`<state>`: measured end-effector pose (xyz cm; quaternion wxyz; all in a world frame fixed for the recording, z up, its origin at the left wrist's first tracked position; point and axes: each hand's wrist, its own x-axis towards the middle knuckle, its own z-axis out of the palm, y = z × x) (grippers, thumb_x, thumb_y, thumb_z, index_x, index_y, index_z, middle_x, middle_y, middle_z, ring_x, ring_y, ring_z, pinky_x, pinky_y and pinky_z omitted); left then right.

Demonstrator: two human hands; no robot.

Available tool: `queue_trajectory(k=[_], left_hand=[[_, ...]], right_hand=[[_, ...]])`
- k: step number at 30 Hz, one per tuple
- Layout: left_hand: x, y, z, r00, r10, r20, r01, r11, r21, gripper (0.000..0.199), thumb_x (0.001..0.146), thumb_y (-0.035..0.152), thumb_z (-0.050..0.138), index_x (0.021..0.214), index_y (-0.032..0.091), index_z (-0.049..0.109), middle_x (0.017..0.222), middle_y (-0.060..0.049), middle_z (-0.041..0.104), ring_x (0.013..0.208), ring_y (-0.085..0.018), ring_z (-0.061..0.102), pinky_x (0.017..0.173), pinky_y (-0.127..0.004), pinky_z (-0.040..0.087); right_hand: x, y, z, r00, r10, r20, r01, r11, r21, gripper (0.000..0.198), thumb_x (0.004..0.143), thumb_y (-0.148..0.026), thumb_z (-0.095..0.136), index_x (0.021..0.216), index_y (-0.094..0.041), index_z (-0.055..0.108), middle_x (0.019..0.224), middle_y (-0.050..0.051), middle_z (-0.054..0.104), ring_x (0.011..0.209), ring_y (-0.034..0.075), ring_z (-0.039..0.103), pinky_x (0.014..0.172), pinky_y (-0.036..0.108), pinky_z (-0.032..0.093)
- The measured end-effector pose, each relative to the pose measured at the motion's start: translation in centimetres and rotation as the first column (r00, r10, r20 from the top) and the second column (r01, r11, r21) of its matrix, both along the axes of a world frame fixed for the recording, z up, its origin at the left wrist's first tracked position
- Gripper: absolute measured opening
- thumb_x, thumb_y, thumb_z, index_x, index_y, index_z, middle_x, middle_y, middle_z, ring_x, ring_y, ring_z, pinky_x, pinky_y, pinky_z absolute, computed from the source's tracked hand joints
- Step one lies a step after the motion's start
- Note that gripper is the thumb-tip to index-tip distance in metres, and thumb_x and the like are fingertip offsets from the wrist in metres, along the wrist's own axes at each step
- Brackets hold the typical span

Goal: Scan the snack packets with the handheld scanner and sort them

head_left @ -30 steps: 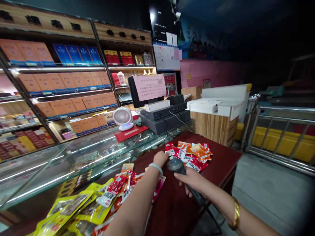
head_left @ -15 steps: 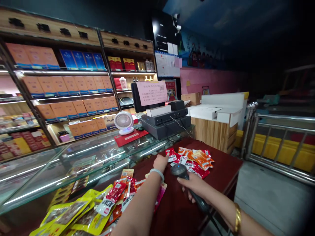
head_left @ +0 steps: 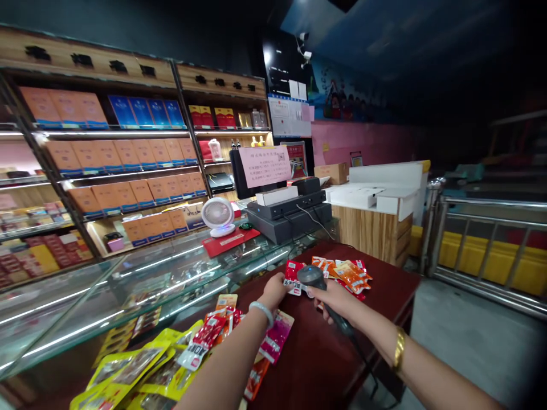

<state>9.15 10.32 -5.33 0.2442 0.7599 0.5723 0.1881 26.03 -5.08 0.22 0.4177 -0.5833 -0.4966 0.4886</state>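
Note:
My right hand [head_left: 334, 299] is wrapped round the handle of a dark grey barcode scanner [head_left: 311, 275], its head pointing left and its cable trailing down to the right. Just left of it, my left hand [head_left: 273, 290] pinches the edge of a red and white snack packet [head_left: 294, 273]. The scanner head is close beside this packet. Behind the scanner lies a pile of red and orange snack packets [head_left: 352, 275], partly covered. Under and beside my left forearm are more small packets, one of them magenta [head_left: 277, 336]. Large yellow snack bags [head_left: 123, 370] lie at the lower left.
The dark red table [head_left: 307, 364] adjoins a glass display counter [head_left: 171, 285]. On the counter stand a white fan [head_left: 217, 216], a monitor with a pink notice [head_left: 265, 166] and a black cash drawer [head_left: 290, 222]. A metal railing [head_left: 491, 256] runs at the right.
The scanner head has moved slightly right and up, nearer the packets. My left hand has shifted slightly left and down, with the red packet in its fingers. The view has shifted a little.

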Motion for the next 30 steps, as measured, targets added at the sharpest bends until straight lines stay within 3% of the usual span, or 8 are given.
queue_trajectory(k=[3, 7, 12, 15, 18, 23, 26, 30], left_hand=[[-2.8, -2.6, 0.2, 0.999, -0.037, 0.037, 0.037, 0.999, -0.017, 0.025, 0.074, 0.031, 0.075, 0.093, 0.017, 0.065, 0.084, -0.003, 0.07, 0.075, -0.016, 0.065, 0.067, -0.022, 0.046], [-6.4, -5.9, 1.6, 0.997, -0.058, -0.049, 0.059, 0.998, 0.017, 0.023, 0.073, 0.03, 0.073, 0.09, 0.017, 0.066, 0.084, -0.003, 0.07, 0.077, -0.016, 0.064, 0.065, -0.021, 0.045], [-10.8, -8.4, 5.0, 0.905, -0.03, -0.424, 0.024, 1.0, -0.02, 0.026, 0.069, 0.032, 0.074, 0.091, 0.019, 0.068, 0.091, -0.005, 0.072, 0.084, -0.02, 0.066, 0.072, -0.025, 0.047], [-11.6, -8.9, 6.9, 0.817, 0.06, -0.573, 0.0, 0.995, 0.104, 0.038, 0.064, 0.037, 0.078, 0.096, 0.019, 0.069, 0.103, -0.013, 0.071, 0.102, -0.03, 0.064, 0.087, -0.037, 0.047], [-9.0, -8.8, 7.3, 0.798, 0.14, -0.587, 0.028, 0.963, 0.267, 0.046, 0.071, 0.05, 0.071, 0.105, 0.02, 0.068, 0.112, -0.016, 0.068, 0.111, -0.032, 0.06, 0.094, -0.042, 0.045], [0.2, -7.2, 4.4, 0.885, -0.008, -0.465, 0.085, 0.986, 0.144, 0.047, 0.081, 0.06, 0.056, 0.103, 0.022, 0.071, 0.111, -0.013, 0.07, 0.102, -0.026, 0.066, 0.086, -0.031, 0.049], [4.9, -5.6, 2.2, 0.919, 0.033, -0.393, 0.008, 0.995, 0.103, 0.058, 0.082, 0.065, 0.051, 0.11, 0.017, 0.068, 0.118, -0.018, 0.067, 0.109, -0.028, 0.064, 0.087, -0.031, 0.049], [7.6, -3.6, 0.5, 0.926, 0.137, -0.352, -0.127, 0.991, 0.051, 0.067, 0.068, 0.058, 0.071, 0.119, 0.014, 0.063, 0.126, -0.022, 0.062, 0.117, -0.034, 0.059, 0.09, -0.036, 0.048]], right_hand=[[-1.1, -0.3, 0.3, 0.999, 0.03, 0.02, -0.031, 0.999, 0.03, 0.025, 0.089, -0.043, 0.06, 0.088, -0.02, 0.05, 0.062, -0.006, 0.059, 0.036, 0.008, 0.053, 0.035, 0.018, 0.043], [-3.0, -1.7, 1.2, 0.993, 0.093, 0.068, -0.094, 0.996, 0.008, 0.032, 0.09, -0.046, 0.059, 0.078, -0.018, 0.053, 0.056, -0.005, 0.057, 0.034, 0.007, 0.052, 0.034, 0.018, 0.043], [-3.5, -4.1, 2.5, 0.968, 0.248, 0.034, -0.248, 0.969, 0.01, 0.032, 0.089, -0.047, 0.06, 0.079, -0.017, 0.054, 0.049, -0.006, 0.055, 0.035, 0.009, 0.053, 0.036, 0.018, 0.045], [-2.0, -4.7, 2.7, 0.965, 0.262, 0.012, -0.263, 0.965, 0.018, 0.031, 0.086, -0.047, 0.064, 0.081, -0.017, 0.054, 0.054, -0.004, 0.059, 0.037, 0.009, 0.055, 0.035, 0.017, 0.044], [0.5, -4.8, 2.5, 0.984, 0.177, 0.022, -0.178, 0.984, 0.005, 0.031, 0.085, -0.046, 0.067, 0.085, -0.018, 0.054, 0.06, -0.004, 0.062, 0.038, 0.008, 0.055, 0.035, 0.017, 0.043], [4.9, -5.1, 1.1, 0.997, 0.039, 0.067, -0.037, 0.999, -0.035, 0.034, 0.086, -0.05, 0.063, 0.081, -0.018, 0.054, 0.058, -0.004, 0.059, 0.037, 0.008, 0.053, 0.034, 0.017, 0.044], [6.7, -5.6, -0.3, 0.997, 0.021, 0.08, -0.015, 0.998, -0.069, 0.038, 0.086, -0.054, 0.062, 0.078, -0.017, 0.054, 0.054, -0.004, 0.056, 0.038, 0.008, 0.053, 0.034, 0.018, 0.044], [7.5, -5.8, -1.9, 0.999, 0.012, 0.048, -0.008, 0.996, -0.09, 0.039, 0.083, -0.054, 0.065, 0.081, -0.018, 0.054, 0.061, -0.003, 0.06, 0.037, 0.008, 0.052, 0.032, 0.017, 0.043]])
